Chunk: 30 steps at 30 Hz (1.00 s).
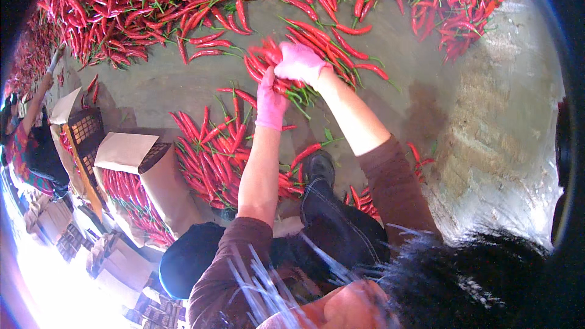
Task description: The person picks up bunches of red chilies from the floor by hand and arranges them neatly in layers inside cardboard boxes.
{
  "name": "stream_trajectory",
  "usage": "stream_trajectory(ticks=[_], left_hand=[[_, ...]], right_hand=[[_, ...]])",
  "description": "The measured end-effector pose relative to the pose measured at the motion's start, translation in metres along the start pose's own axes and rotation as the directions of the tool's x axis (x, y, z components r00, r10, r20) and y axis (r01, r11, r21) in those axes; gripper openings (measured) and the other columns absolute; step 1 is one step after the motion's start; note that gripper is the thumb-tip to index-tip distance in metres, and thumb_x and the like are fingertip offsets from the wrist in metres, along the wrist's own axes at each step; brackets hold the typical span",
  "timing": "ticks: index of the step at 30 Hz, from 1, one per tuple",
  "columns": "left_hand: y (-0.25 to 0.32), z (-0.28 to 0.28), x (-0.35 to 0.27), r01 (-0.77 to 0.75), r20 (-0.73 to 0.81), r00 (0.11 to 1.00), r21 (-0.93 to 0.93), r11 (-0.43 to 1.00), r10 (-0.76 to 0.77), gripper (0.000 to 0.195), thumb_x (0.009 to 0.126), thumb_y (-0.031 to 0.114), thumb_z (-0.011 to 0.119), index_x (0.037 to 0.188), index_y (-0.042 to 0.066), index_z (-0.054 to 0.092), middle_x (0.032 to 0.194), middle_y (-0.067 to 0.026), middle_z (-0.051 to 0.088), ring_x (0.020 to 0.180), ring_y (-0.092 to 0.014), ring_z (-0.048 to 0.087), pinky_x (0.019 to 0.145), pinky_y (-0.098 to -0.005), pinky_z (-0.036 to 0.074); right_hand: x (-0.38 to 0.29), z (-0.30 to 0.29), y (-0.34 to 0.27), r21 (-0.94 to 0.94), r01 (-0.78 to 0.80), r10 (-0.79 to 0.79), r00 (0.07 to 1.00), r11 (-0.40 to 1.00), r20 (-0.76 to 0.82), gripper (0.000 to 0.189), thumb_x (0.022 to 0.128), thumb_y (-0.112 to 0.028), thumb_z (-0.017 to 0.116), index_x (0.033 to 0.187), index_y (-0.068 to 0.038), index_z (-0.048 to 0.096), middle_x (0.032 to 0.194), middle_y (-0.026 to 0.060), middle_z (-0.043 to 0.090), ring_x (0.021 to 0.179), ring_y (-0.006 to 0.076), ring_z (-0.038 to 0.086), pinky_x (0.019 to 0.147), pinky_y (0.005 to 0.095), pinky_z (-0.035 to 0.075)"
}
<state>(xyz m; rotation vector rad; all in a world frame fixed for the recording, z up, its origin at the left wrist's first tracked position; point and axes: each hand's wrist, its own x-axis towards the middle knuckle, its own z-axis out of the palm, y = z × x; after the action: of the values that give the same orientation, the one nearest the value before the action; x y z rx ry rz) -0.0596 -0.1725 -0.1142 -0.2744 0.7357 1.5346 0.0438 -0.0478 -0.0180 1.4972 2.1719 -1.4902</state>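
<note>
Both of my hands wear pink gloves and meet over the floor in the upper middle of the view. My left hand (271,102) grips a bunch of red chili peppers (256,64), whose green stems point down to the right. My right hand (299,61) lies against the top of the same bunch, its fingers bent over the peppers; the tips there are blurred, and whether it grips any is hidden. Just beyond it, a small row of chili peppers (338,47) rests on the floor. A loose pile of chili peppers (215,160) lies left of my left forearm.
A large heap of chili peppers (114,9) spans the far side. At left stands a paper-lined crate (171,187) with chili peppers, beside another crate (87,127). Another person's arm (39,95) reaches in at far left. My shoe (319,167) is on the concrete floor (484,114).
</note>
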Motion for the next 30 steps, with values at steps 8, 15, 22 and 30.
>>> stream_trajectory(ticks=[8, 15, 22, 30], left_hand=[[-0.042, 0.0, -0.057, 0.002, 0.083, 0.997, 0.002, 1.0, -0.003, 0.064, 0.092, 0.019, 0.069, 0.148, 0.007, 0.04, 0.144, -0.0096, 0.053, 0.132, -0.027, 0.052, 0.113, -0.045, 0.041], [-0.026, 0.024, 0.021, 0.148, 0.015, 0.989, -0.029, 0.989, -0.147, 0.041, 0.096, 0.014, 0.065, 0.135, 0.005, 0.054, 0.129, -0.0096, 0.064, 0.116, -0.025, 0.063, 0.104, -0.0443, 0.049], [-0.002, -0.006, -0.051, 0.106, 0.037, 0.993, 0.102, 0.989, -0.11, 0.049, 0.093, 0.017, 0.069, 0.137, 0.004, 0.052, 0.131, -0.0106, 0.062, 0.118, -0.024, 0.062, 0.105, -0.0424, 0.05], [-0.083, 0.022, -0.151, 0.316, 0.131, 0.939, 0.034, 0.948, -0.317, 0.057, 0.092, 0.017, 0.07, 0.142, 0.006, 0.046, 0.137, -0.0091, 0.058, 0.125, -0.024, 0.058, 0.109, -0.0435, 0.046]], right_hand=[[-0.056, 0.017, 0.045, 0.205, 0.061, -0.06, 0.998, 0.977, -0.01, 0.061, 0.068, -0.014, 0.071, 0.125, 0.003, 0.057, 0.115, 0.0214, 0.06, 0.103, 0.0333, 0.066, 0.092, 0.0411, 0.053], [0.011, -0.02, 0.036, 0.181, -0.066, 0.06, 0.998, 0.981, 0.037, 0.06, 0.072, -0.008, 0.069, 0.129, 0.007, 0.057, 0.097, 0.014, 0.071, 0.091, 0.0208, 0.067, 0.079, 0.0352, 0.053], [-0.059, -0.005, 0.013, 0.732, -0.145, -0.014, 0.978, 0.665, 0.206, 0.104, 0.074, -0.001, 0.071, 0.159, -0.002, 0.01, 0.136, 0.0134, 0.057, 0.114, 0.0185, 0.06, 0.097, 0.0326, 0.049], [-0.162, -0.003, 0.076, 0.78, -0.344, -0.01, 0.913, 0.522, 0.409, 0.09, 0.076, 0.003, 0.071, 0.155, -0.007, 0.029, 0.128, 0.003, 0.061, 0.11, 0.0127, 0.061, 0.091, 0.0296, 0.052]])
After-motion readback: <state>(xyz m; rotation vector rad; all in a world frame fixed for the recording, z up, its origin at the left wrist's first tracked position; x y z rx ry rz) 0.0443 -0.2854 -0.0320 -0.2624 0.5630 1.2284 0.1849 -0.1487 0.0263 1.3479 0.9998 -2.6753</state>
